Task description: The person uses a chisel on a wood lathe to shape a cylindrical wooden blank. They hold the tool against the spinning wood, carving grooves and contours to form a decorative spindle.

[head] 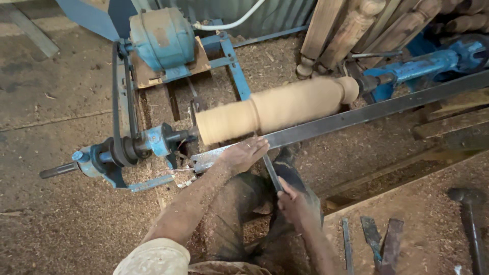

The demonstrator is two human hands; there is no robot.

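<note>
On the sawdust-strewn floor, a blurred wooden spindle [277, 108] sits mounted in a blue lathe [153, 142], both hands at the steel tool rest [356, 116]

Left hand [243, 154] lies flat on the rest just below the spindle, fingers [259, 145] stretched out and close together, gripping nothing; right hand [293, 201] is wrapped tight round the handle of a chisel [271, 172], whose blade runs up under the left palm to the rest; the spindle spans from the belt-driven headstock at left to the blue tailstock [423, 66] at right; a blue motor [162, 36] stands behind; turned posts [351, 30] lean at the top edge; spare chisels [379, 239] and a mallet [471, 219] lie at lower right
</note>
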